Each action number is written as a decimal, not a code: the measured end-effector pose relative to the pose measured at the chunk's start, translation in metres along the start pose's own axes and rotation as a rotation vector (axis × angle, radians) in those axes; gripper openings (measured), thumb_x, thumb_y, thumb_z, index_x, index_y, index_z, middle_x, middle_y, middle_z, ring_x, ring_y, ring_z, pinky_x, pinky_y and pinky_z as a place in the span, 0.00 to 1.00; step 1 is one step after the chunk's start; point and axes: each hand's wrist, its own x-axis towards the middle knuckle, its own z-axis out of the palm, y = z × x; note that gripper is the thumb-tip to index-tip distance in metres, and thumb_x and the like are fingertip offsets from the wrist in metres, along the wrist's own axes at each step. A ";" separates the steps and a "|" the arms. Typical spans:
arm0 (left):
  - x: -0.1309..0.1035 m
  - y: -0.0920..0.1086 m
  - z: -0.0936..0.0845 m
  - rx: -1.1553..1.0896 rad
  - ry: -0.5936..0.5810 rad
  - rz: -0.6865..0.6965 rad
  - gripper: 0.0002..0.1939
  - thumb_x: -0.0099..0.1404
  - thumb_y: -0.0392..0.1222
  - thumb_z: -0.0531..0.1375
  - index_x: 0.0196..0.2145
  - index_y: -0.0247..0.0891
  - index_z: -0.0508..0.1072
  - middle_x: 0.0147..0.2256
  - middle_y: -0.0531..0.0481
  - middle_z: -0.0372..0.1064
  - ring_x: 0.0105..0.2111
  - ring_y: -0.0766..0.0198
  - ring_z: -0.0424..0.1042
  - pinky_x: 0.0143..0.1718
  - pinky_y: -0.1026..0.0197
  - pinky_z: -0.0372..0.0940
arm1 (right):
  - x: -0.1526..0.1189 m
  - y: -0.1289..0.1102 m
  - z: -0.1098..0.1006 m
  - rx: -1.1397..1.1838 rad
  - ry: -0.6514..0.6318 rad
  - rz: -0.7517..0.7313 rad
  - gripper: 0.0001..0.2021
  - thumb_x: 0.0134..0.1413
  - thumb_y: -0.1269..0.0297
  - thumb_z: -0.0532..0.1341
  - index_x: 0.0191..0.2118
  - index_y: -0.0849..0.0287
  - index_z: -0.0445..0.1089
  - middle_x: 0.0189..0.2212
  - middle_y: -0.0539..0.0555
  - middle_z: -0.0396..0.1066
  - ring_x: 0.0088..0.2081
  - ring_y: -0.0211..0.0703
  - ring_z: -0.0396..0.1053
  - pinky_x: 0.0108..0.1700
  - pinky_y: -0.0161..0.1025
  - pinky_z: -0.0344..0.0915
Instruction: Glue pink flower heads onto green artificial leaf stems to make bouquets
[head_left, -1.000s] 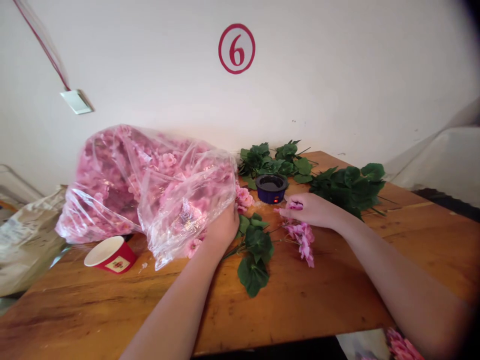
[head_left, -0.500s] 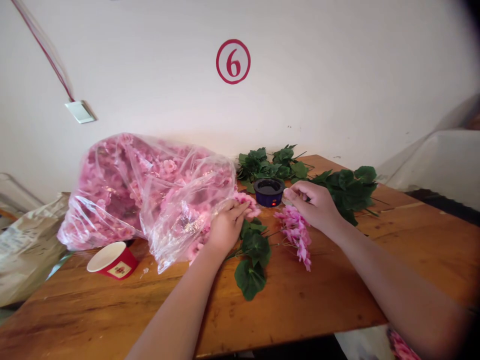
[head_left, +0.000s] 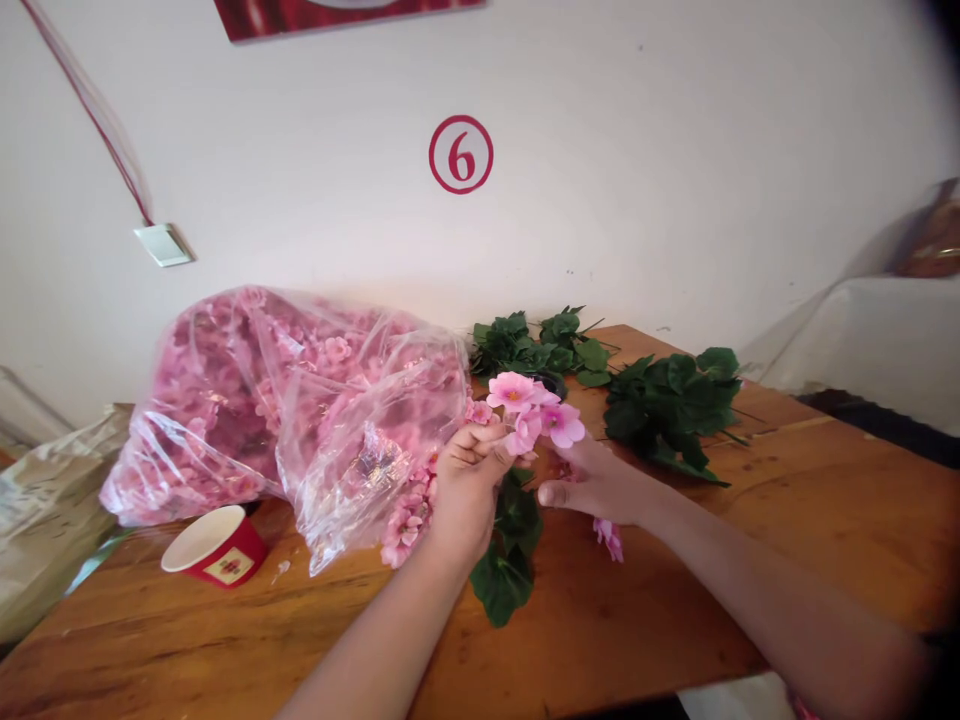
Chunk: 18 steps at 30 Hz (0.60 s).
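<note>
Far left, a pale sack (head_left: 52,520) slumps beside the wooden counter (head_left: 660,630), and here's the red paper cup (head_left: 232,550), mouth up, just in front of the big clear bag (head_left: 225,400) bulging with pink flowers! Loose pink blooms (head_left: 405,525) spill at its near edge. And there's the left hand (head_left: 466,490), thumb and fingers pinched on the pink flower sprig (head_left: 525,410), blossoms held up above the counter. Below it lies a green leaf sprig (head_left: 504,575), partly covered; behind, leafy stems (head_left: 517,345) and a dark pot (head_left: 553,384), mostly hidden. Across comes the right hand (head_left: 600,480), thumb standing apart, fingers tucked behind the blossoms: whether they grip, I can't tell! More pink petals (head_left: 609,538) poke out beneath. Rightmost, another leafy bunch (head_left: 675,405) rests on the wood.
</note>
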 end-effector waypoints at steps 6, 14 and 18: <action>-0.005 -0.015 0.004 0.026 -0.134 -0.101 0.11 0.52 0.33 0.68 0.29 0.34 0.68 0.29 0.50 0.75 0.29 0.66 0.73 0.33 0.65 0.66 | -0.003 0.006 0.018 0.274 0.119 0.190 0.21 0.48 0.42 0.63 0.35 0.57 0.70 0.31 0.52 0.70 0.36 0.46 0.67 0.40 0.43 0.66; -0.007 -0.027 0.002 0.070 -0.146 -0.102 0.11 0.52 0.33 0.67 0.31 0.34 0.69 0.28 0.51 0.74 0.28 0.66 0.72 0.34 0.64 0.67 | -0.002 0.008 0.023 0.387 0.202 0.290 0.12 0.39 0.61 0.71 0.24 0.56 0.66 0.21 0.47 0.65 0.27 0.40 0.64 0.31 0.38 0.65; -0.009 -0.028 0.002 0.102 -0.203 -0.180 0.08 0.55 0.34 0.65 0.33 0.33 0.70 0.26 0.50 0.73 0.25 0.66 0.72 0.31 0.64 0.67 | -0.004 0.014 0.025 0.462 0.304 0.339 0.14 0.44 0.61 0.68 0.20 0.56 0.61 0.14 0.45 0.58 0.16 0.35 0.56 0.19 0.35 0.57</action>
